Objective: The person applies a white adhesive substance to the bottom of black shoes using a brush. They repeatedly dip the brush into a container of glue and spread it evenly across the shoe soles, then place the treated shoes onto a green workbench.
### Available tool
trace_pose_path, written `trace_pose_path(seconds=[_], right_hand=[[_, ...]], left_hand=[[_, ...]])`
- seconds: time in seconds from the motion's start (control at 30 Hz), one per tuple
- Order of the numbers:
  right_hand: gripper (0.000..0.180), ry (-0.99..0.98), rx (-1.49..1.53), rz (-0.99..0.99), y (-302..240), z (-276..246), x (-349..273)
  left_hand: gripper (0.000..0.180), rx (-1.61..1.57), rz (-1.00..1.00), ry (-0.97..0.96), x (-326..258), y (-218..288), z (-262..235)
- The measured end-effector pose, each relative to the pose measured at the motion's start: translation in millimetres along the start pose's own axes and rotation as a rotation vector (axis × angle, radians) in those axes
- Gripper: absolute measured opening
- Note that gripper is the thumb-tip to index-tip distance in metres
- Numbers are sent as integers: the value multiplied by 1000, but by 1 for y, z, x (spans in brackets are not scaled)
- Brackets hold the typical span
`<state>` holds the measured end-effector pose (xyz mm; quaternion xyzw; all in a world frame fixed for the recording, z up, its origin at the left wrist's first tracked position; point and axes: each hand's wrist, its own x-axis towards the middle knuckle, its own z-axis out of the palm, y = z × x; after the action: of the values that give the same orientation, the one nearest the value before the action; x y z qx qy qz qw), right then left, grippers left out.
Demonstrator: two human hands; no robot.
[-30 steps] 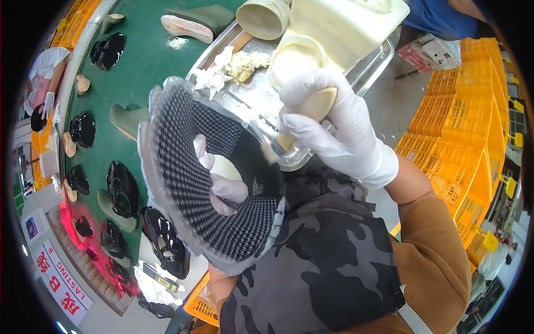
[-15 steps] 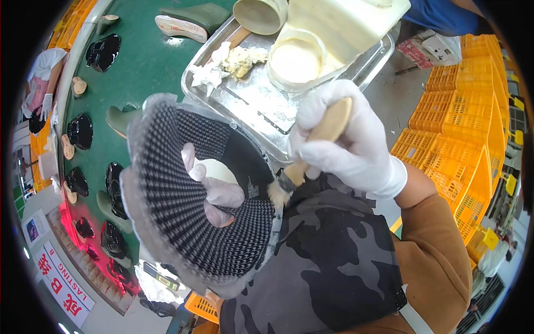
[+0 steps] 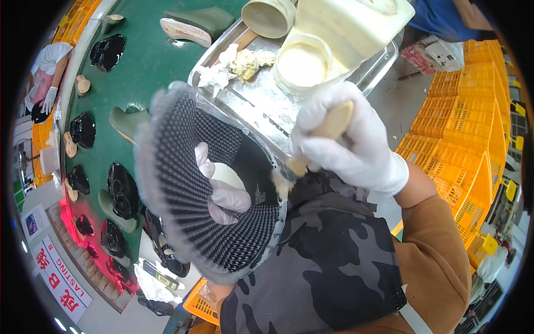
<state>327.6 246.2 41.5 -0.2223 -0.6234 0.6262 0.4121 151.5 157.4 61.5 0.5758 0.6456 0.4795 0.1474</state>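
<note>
My right hand (image 3: 347, 139), in a white glove, grips the wooden handle of a brush (image 3: 317, 142). The bristles touch the pale rim of a shoe upper (image 3: 192, 222) with a black-and-grey checked lining. My left hand (image 3: 225, 197), also gloved, holds this upper from beneath; its fingers show through the opening in the middle, while the palm is hidden. Beyond the brush stands a metal tray (image 3: 267, 119) bearing a round tub of creamy liquid (image 3: 303, 64), a large pale plastic container (image 3: 353, 33), a beige cup (image 3: 267, 16) and a crumpled yellowish lump (image 3: 250, 64).
A green work surface (image 3: 150, 67) carries shiny black uppers (image 3: 108, 52) and green shoe forms (image 3: 203, 25). Orange crates (image 3: 445, 161) are stacked at the right. A co-worker (image 3: 50, 72) with a gloved hand is at far left; another person's blue garment (image 3: 445, 19) shows at top right.
The upper has shifted a little right and turned slightly in my left hand. The brush stays at its rim. Black uppers at the left have moved down along the green surface.
</note>
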Motion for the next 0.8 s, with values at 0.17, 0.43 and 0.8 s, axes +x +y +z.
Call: trace_pose_path(seconds=[0.17,0.43,0.8], right_hand=[[18,174,-166,-74,34,0,16],[20,310,67,-225,17,-10,43],[14,236,-246,-67,-17,-107,119]], left_hand=[[49,223,94,-81,14,-1,3],[51,-683,-156,413,-36,-68,41],[56,-1116,-726,197,-29,-71,-2]])
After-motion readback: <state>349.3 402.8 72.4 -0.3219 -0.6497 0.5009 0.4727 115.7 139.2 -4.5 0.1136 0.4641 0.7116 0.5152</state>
